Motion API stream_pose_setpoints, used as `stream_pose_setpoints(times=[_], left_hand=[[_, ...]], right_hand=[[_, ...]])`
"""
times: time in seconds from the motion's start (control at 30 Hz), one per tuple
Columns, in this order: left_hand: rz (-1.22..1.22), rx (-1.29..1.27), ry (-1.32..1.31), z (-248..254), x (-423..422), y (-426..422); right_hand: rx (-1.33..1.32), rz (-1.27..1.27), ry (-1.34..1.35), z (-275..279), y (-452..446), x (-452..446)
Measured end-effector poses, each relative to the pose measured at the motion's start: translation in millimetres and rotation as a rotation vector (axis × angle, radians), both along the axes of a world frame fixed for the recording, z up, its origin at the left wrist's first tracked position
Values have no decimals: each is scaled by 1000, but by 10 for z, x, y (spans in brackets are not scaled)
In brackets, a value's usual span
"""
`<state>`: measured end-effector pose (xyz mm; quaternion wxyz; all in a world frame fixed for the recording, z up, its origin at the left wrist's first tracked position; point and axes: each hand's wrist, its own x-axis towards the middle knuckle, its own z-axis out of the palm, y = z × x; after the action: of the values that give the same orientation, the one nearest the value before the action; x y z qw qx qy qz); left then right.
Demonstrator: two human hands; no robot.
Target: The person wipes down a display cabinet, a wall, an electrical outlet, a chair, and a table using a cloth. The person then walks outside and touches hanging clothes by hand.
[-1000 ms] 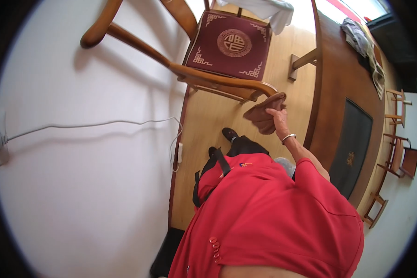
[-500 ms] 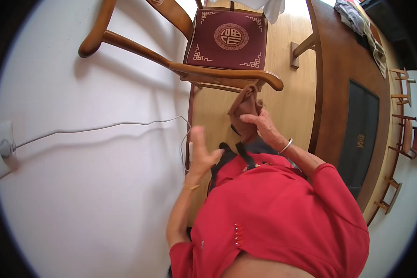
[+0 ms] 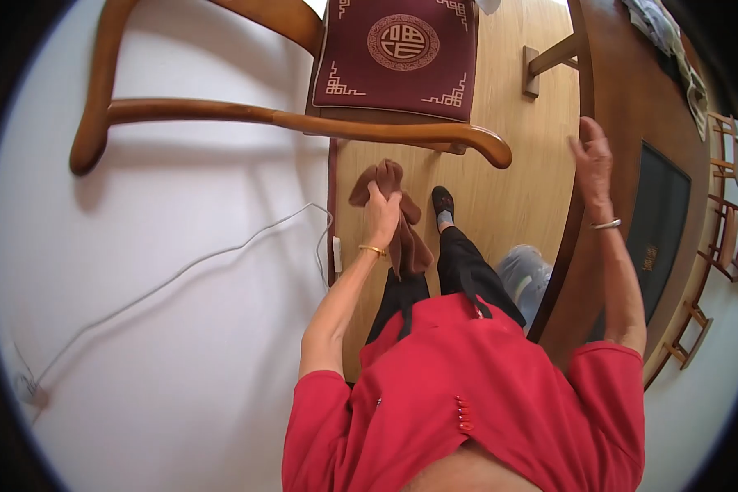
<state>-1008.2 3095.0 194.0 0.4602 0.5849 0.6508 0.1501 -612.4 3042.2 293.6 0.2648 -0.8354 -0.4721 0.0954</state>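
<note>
Brown cloth (image 3: 411,250) gripped in the left hand (image 3: 382,216), just below the near arm of a wooden chair (image 3: 221,112) in this downward view; fingers closed on the gathered middle, soft folds poking out toward the chair, a longer part trailing away from it above pale wooden floor (image 3: 533,160). Gold bangle (image 3: 373,249) on that wrist. To the right of the chair, right hand (image 3: 595,166) raised across the edge of a long brown desk (image 3: 625,90), fingers loosely curved, thumb held apart; contact with the desk impossible to tell. Silver bangle (image 3: 606,224) on this wrist. On the chair, maroon cushion (image 3: 385,86) with pale corner patterns and a round emblem, cut off by the upper edge of the view. Farther right of the chair, dark panel (image 3: 662,209) with small gold marks set in the desk; crumpled pale and dark fabric (image 3: 668,41) lying near the desk's upper end. Below the chair, red short-sleeved top (image 3: 467,353), black trousers (image 3: 466,262) and a dark shoe (image 3: 442,199) on the floor; right of those legs, bulky translucent item (image 3: 526,275), too unclear to name. Left of the chair and below it, white wall (image 3: 197,369) with thin pale cable (image 3: 190,267) curving down across it, lower end blurred.
</note>
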Motion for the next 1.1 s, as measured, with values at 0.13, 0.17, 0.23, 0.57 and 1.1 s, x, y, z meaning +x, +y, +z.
stream_pose_setpoints(times=[0.13,0.17,0.23,0.57,1.1], left_hand=[[-96,136,65,-525,383,351],[-155,127,-6,-784,410,437],[-157,254,80,-1346,542,521],[-629,361,46,-1563,882,187],[119,554,278,-786,-300,1779]], right_hand=[[5,12,-482,-241,68,748],[-56,17,-504,-396,7,918],[-109,9,-546,-692,-118,1119],[-57,-42,-445,-737,-94,980],[-24,-21,-424,-706,-57,948]])
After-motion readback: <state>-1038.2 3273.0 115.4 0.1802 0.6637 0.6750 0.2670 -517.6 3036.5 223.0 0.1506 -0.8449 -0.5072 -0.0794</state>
